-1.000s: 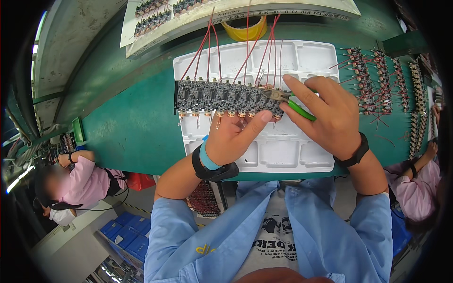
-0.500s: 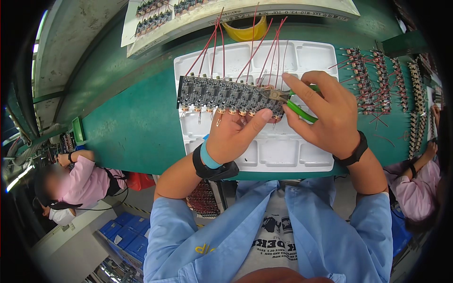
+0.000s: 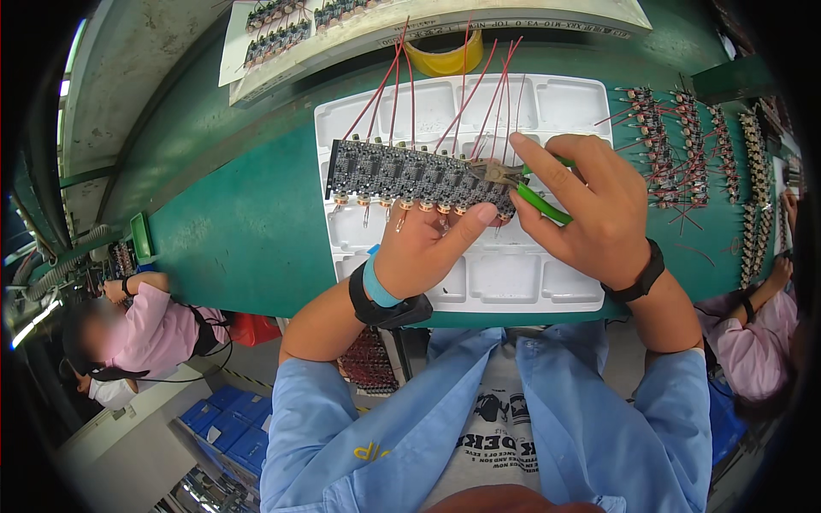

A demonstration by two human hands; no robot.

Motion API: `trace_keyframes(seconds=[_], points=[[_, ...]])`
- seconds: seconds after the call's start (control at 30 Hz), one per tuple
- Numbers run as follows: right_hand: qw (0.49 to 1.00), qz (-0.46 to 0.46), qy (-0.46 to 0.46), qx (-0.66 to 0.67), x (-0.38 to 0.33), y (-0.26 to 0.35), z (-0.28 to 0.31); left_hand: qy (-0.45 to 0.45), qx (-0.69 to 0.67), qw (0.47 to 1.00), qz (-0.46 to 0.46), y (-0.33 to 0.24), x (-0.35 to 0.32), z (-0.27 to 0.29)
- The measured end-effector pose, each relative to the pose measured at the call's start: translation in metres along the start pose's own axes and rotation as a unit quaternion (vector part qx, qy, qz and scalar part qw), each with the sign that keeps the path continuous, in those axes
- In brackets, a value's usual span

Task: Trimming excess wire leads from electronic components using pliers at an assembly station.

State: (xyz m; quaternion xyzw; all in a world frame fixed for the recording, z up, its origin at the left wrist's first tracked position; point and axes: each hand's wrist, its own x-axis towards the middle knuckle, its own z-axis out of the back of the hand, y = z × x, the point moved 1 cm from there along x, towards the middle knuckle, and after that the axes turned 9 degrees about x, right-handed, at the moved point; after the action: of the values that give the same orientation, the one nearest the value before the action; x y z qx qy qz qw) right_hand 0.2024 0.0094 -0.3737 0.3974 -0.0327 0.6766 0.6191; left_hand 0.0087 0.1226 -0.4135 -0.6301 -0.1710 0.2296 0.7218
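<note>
A long black circuit board panel [image 3: 398, 175] is held over a white compartment tray [image 3: 564, 282]. Several red wires [image 3: 410, 94] stand up from its far edge, and round copper-coloured parts line the near edge. My left hand [image 3: 428, 244] grips the panel from below, with the thumb on its near right edge. In my right hand [image 3: 590, 205] are green-handled cutting pliers [image 3: 540, 205]. Their metal jaws lie over the panel's right part, near the base of the wires; whether they touch a wire I cannot make out.
A yellow tape roll [image 3: 445, 60] stands behind the tray, by a pale shelf edge [image 3: 530, 24]. Rows of wired boards [image 3: 654, 145] lie on the green table [image 3: 239, 222] to the right. People in pink work at both sides.
The panel has shifted slightly to the right and tilted a little. The plier jaws have moved a little to the left along the panel.
</note>
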Motion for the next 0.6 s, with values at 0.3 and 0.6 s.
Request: trace_keyframes(seconds=[0.3,0.6], points=[[1.0,-0.003,0.009,-0.004,-0.0006,0.0007,-0.0007,0.007,-0.029,1.0,0.011,-0.0004,-0.0012,-0.0022],[0.998,-0.041,0.05,0.02,-0.0027,0.0026,0.0016,0.021,-0.026,0.999,0.028,-0.0005,-0.0016,-0.0011]])
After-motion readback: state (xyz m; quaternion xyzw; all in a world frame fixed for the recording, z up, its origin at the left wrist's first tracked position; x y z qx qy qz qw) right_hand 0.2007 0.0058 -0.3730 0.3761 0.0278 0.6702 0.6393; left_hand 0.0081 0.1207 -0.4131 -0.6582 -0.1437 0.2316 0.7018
